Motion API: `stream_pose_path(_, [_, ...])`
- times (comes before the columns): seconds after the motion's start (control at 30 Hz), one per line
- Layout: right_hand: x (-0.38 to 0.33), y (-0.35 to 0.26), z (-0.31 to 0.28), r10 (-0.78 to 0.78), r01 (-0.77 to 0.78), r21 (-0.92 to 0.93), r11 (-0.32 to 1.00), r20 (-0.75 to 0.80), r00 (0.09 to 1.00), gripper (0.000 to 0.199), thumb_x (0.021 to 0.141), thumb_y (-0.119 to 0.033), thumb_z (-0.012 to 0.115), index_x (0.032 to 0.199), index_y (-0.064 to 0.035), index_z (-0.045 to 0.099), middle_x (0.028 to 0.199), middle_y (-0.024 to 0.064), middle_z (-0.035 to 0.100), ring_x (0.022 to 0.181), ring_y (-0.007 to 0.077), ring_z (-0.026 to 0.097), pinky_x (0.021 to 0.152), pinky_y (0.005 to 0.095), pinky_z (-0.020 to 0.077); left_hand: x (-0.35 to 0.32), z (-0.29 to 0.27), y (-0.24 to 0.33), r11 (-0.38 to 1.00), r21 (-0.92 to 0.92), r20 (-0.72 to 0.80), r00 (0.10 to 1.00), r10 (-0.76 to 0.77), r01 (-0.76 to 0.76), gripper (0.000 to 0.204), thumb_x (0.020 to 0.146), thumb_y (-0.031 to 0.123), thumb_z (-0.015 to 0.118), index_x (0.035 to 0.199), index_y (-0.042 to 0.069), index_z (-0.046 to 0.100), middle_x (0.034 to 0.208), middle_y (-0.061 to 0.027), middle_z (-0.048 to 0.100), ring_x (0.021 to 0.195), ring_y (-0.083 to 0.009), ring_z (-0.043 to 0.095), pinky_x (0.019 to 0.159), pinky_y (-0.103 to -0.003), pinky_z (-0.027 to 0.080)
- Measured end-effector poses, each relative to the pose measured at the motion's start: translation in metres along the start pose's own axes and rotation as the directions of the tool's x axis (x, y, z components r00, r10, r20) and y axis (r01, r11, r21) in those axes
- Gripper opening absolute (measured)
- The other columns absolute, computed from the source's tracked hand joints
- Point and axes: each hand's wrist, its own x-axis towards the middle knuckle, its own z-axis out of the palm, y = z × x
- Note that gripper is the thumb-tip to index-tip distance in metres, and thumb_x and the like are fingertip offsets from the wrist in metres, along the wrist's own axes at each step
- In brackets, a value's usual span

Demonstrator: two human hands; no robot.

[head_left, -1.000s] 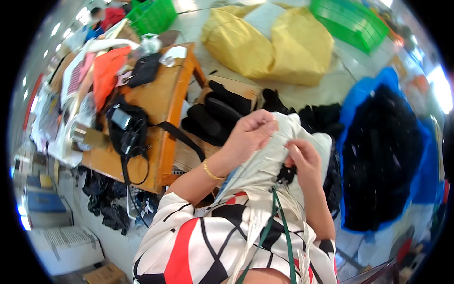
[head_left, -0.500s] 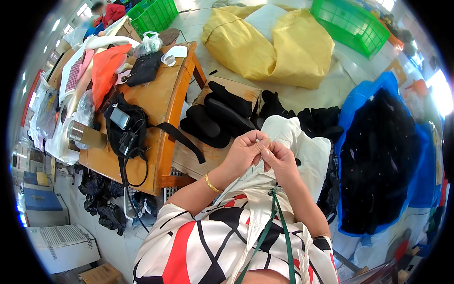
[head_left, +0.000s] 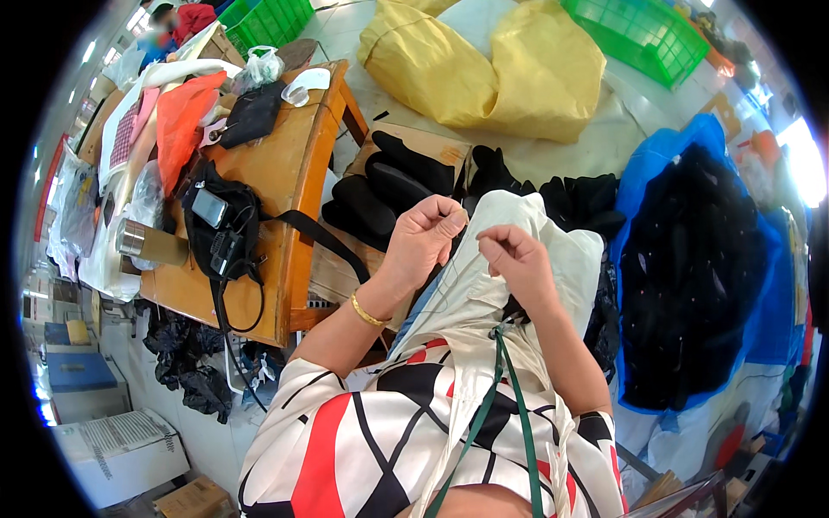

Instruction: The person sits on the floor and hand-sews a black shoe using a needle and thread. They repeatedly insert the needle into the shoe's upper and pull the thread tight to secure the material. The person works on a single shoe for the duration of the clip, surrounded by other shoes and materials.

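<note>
My left hand [head_left: 425, 240], with a gold bangle on its wrist, is raised above my lap, thumb and forefinger pinched together. A thin dark thread [head_left: 449, 269] hangs below its fingertips; whether a needle is in the pinch is too small to tell. A short gap away on the right is my right hand [head_left: 520, 262], thumb against curled fingers; anything in that pinch is too fine to make out. Under both hands a cream apron [head_left: 509, 216] covers my lap. Just beyond lie several black shoes or slippers [head_left: 399, 180] on flattened cardboard [head_left: 445, 148].
At left stands a wooden table [head_left: 294, 168] with a black bag [head_left: 223, 216], a metal flask [head_left: 154, 243] and plastic bags. A blue sack of black pieces [head_left: 691, 276] stands right. Beyond are a yellow sack [head_left: 544, 78] and green crates [head_left: 643, 34]. Another person [head_left: 190, 22] is far left.
My hands were together at the fingertips and have parted, the left one up and leftward, the right one slightly rightward. The surroundings sit slightly higher in the view.
</note>
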Motion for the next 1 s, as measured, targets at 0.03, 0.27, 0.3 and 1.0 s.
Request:
stream_pose_path(0.03, [0.003,-0.006,0.002,0.015,-0.016,0.094,0.995,0.011,1.0,0.023,0.093,-0.019,0.071,0.106,0.0002,0.069,0.081,-0.0019,0.063,0.066,0.0044,0.052,0.061,0.0216,0.0453,-0.001,-0.001,-0.004,1.0,0.008,0.01,1.0,-0.006,0.006,0.013,0.099,0.016,0.063,0.093,0.005,0.064,0.075,0.0047,0.058,0.055,-0.0004,0.043,0.047,-0.016,0.035])
stream_pose_path(0.27, [0.004,-0.009,0.021,0.109,-0.152,0.308,0.939,0.153,0.982,0.018,0.095,-0.019,0.069,0.09,-0.0031,0.064,0.076,0.0,0.063,0.064,0.0055,0.053,0.058,0.0204,0.0435,-0.005,0.004,-0.026,0.996,-0.081,0.055,0.998,-0.036,0.04,0.015,0.103,0.016,0.056,0.098,0.004,0.063,0.081,0.0,0.064,0.052,-0.0011,0.041,0.047,-0.016,0.034])
stream_pose_path(0.3, [0.005,-0.006,0.02,0.083,-0.133,0.325,0.936,0.164,0.983,0.018,0.096,-0.019,0.069,0.09,-0.0029,0.064,0.076,-0.0001,0.063,0.063,0.0056,0.053,0.059,0.0205,0.0436,-0.005,0.007,-0.028,0.989,-0.133,0.054,0.997,-0.054,0.061,0.019,0.105,0.018,0.053,0.098,0.005,0.064,0.08,0.0012,0.063,0.051,-0.0011,0.04,0.047,-0.016,0.033])
stream_pose_path(1.0, [0.007,0.017,0.045,0.167,-0.163,0.304,0.939,0.015,0.986,0.015,0.099,-0.019,0.061,0.1,-0.0035,0.06,0.08,0.0027,0.063,0.067,0.0101,0.063,0.06,0.0246,0.0512,-0.035,-0.041,-0.03,0.716,0.662,0.033,0.963,0.268,-0.222,0.013,0.097,0.01,0.063,0.089,0.002,0.058,0.074,-0.0007,0.055,0.067,-0.0061,0.048,0.059,-0.023,0.042])
